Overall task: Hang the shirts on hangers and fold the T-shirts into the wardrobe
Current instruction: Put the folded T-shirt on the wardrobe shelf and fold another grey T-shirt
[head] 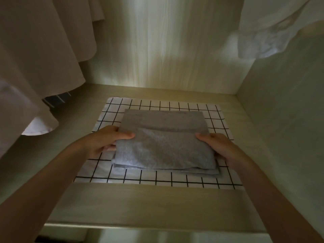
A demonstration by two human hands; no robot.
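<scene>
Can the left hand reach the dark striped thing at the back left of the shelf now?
Probably not: the left hand grips the grey T-shirt, and hanging shirts cover most of the dark striped thing.

The folded T-shirt [164, 146] I hold is heathered grey, lying on a white cloth [157, 178] gridded with thin black lines — over a pale wood-grain shelf [149, 204] — with beige-pink shirts [35, 50] hanging left and a white garment [280, 23] right.

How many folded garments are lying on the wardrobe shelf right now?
2: a grey folded T-shirt held by both hands, lying on a grid-patterned folded garment beneath it. More may be hidden behind the hanging clothes on the left.
</scene>
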